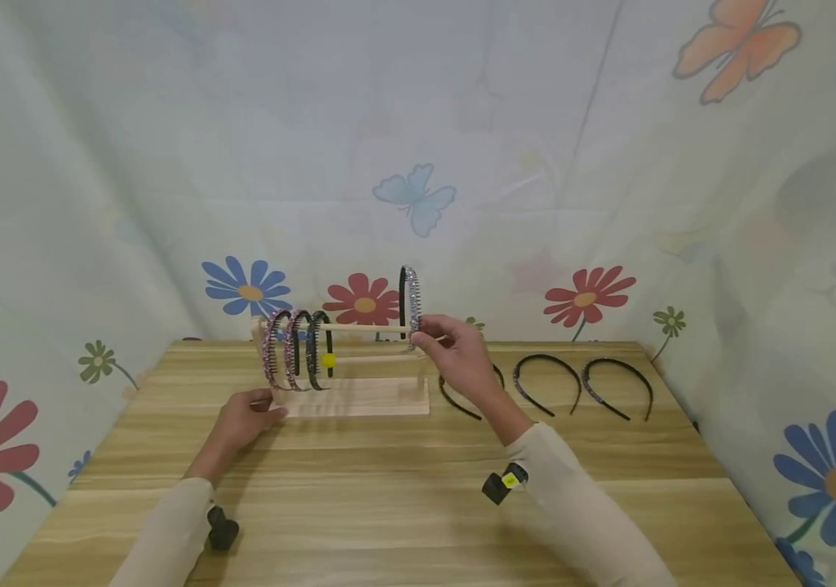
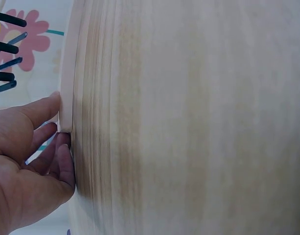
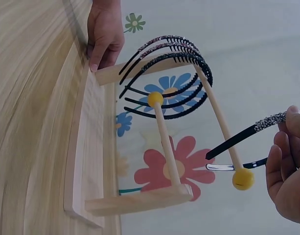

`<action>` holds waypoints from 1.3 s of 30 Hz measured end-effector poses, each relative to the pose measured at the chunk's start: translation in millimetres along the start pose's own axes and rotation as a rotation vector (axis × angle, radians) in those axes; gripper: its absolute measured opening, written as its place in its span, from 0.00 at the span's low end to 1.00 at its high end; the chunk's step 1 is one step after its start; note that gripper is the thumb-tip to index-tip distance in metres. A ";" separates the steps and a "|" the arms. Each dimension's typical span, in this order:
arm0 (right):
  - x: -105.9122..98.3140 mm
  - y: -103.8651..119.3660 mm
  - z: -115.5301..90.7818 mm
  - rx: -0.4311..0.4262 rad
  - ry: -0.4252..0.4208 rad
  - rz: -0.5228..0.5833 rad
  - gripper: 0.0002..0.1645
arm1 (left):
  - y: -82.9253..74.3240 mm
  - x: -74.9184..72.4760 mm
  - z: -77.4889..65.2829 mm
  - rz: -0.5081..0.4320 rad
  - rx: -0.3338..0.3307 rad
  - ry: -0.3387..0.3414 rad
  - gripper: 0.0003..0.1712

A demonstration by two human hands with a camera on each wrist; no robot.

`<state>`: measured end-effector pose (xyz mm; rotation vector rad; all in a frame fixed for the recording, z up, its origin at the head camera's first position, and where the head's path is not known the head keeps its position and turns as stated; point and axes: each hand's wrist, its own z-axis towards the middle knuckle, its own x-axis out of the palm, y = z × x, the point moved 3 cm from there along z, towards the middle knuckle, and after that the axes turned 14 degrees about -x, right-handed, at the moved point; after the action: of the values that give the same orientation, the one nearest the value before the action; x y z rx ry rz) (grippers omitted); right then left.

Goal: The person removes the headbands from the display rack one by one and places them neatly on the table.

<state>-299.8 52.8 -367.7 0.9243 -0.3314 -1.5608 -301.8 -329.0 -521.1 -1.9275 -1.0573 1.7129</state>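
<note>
A light wooden display stand [image 1: 359,399] has two horizontal rods with yellow ball ends. Three rhinestone headbands [image 3: 164,54] hang at the left end of its upper rod [image 1: 366,328]. My left hand [image 1: 243,420] holds the left end of the stand's base, its fingertips at the corner [image 2: 65,128]. Between thumb and fingers my right hand [image 1: 462,359] pinches a silver rhinestone headband [image 1: 412,293] by its side. This headband's open ends straddle the upper rod near its yellow ball [image 3: 242,178] in the right wrist view.
Three more dark headbands lie on the wood-grain table [image 1: 359,505] at right, one [image 1: 450,399] partly behind my right forearm, one [image 1: 546,359] beside it, another [image 1: 619,363] farthest right. A flowered cloth [image 1: 506,244] hangs behind the table.
</note>
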 end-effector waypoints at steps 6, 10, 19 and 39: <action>-14.3 -4.2 -1.3 -0.028 -0.024 -0.045 0.17 | -1.3 0.1 -0.7 0.009 -0.003 0.001 0.35; -24.9 -9.4 -3.3 -0.035 -0.041 -0.056 0.15 | -3.3 -0.7 -2.2 0.008 -0.006 0.007 0.35; -53.7 -15.6 -11.1 -0.028 -0.073 -0.079 0.15 | -3.3 -1.0 -2.6 0.002 -0.003 0.011 0.36; -120.6 -31.0 -42.0 0.023 -0.098 -0.249 0.18 | -4.6 -1.3 -3.3 -0.004 -0.010 0.019 0.36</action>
<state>-297.5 184.0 -371.4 0.9353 -0.3131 -1.8383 -300.0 -326.3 -516.3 -1.9421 -1.0646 1.6869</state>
